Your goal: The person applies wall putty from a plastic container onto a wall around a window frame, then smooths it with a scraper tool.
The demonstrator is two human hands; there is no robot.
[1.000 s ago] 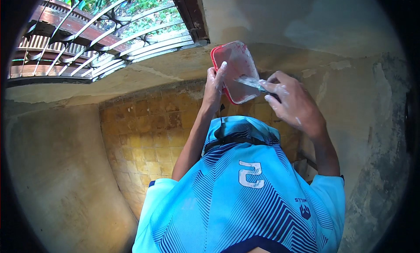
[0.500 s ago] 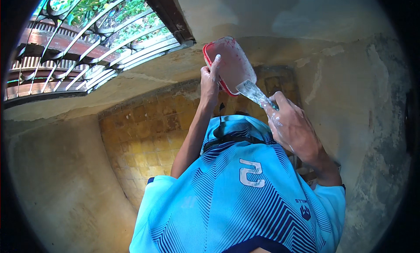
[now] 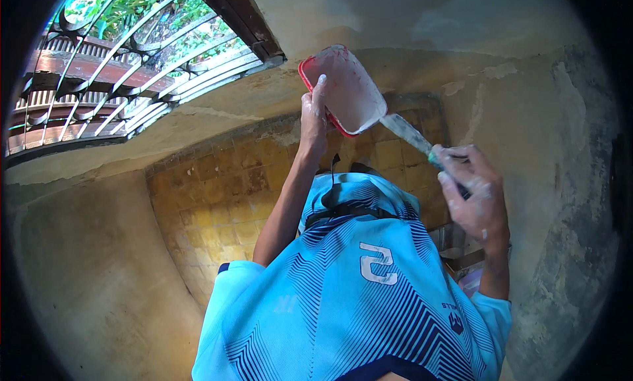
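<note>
A rectangular plastic tub (image 3: 349,91) with a red rim, its inside smeared whitish, is tilted in front of me. My left hand (image 3: 315,116) grips its left side, the thumb over the rim and the other fingers hidden behind. To the right, my right hand (image 3: 476,195) is closed round the dark handle of a putty knife (image 3: 410,134). White paste coats the blade, whose tip is at the tub's lower right corner; whether it touches the rim I cannot tell. White smears mark both hands.
A barred window (image 3: 132,71) opens on greenery at the upper left. A plastered wall (image 3: 521,124) with worn patches runs along the right. Yellow-brown tiles (image 3: 231,203) cover the floor below. Partly hidden by my right arm are a box and other items (image 3: 465,259).
The putty knife has moved out of the tub to its lower right corner as my right hand shifted right and down. The tub has risen slightly to the left.
</note>
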